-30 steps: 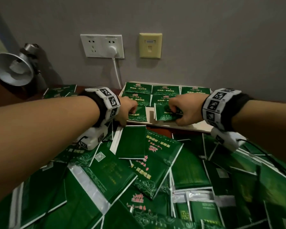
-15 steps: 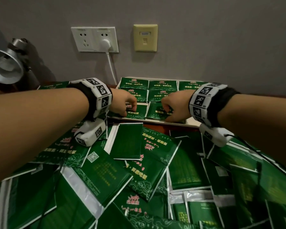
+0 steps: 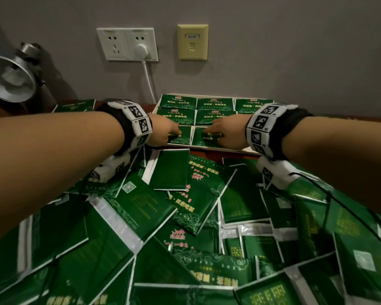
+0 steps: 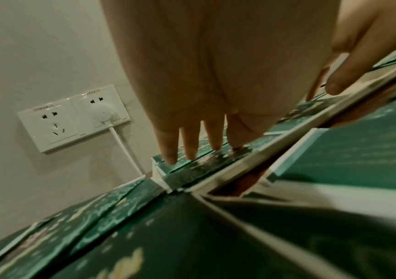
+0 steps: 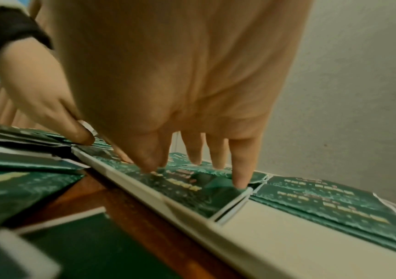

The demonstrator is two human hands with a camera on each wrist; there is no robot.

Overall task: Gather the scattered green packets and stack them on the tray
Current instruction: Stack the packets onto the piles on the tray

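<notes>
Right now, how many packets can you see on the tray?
7 packets in the head view: three in the back row, two in the middle, two in front, under the left hand and the right hand. The right wrist may hide more.

Both arms reach forward, left hand (image 3: pixel 163 133) and right hand (image 3: pixel 228 134) fingers extended downward.

Both forearms are bare, without sleeves. Each wrist carries a black band (image 3: pixel 119 119) wrapped with a white cuff (image 3: pixel 139 122) of square black-and-white code markers; the right one (image 3: pixel 262 126) is the same. Under each wrist hangs a white camera housing (image 3: pixel 112 166), also marked, and a thin black cable (image 3: pixel 339 201) leaves the right housing (image 3: pixel 277 172).
</notes>
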